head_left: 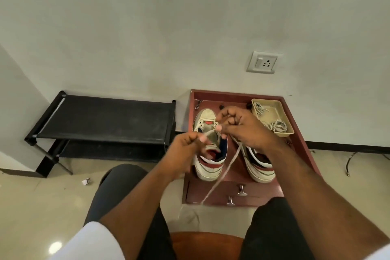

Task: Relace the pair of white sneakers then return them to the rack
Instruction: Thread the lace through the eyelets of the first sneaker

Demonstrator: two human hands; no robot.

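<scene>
Two white sneakers with red and navy trim stand side by side on a low maroon cabinet (pixel 299 133). The left sneaker (pixel 207 167) is under my hands; the right sneaker (pixel 260 170) is partly hidden by my right wrist. A pale shoelace (pixel 223 172) runs from the left sneaker's upper eyelets down past the cabinet's front edge toward the floor. My left hand (pixel 185 150) pinches the lace just above the shoe's tongue. My right hand (pixel 244 127) pinches the lace close by, over the eyelets.
A black two-tier shoe rack (pixel 105 120) stands against the wall to the left. A beige tray (pixel 285 131) with coiled white laces sits at the cabinet's back right. Metal knobs (pixel 241 189) stick out of the drawer front. My knees frame the foreground.
</scene>
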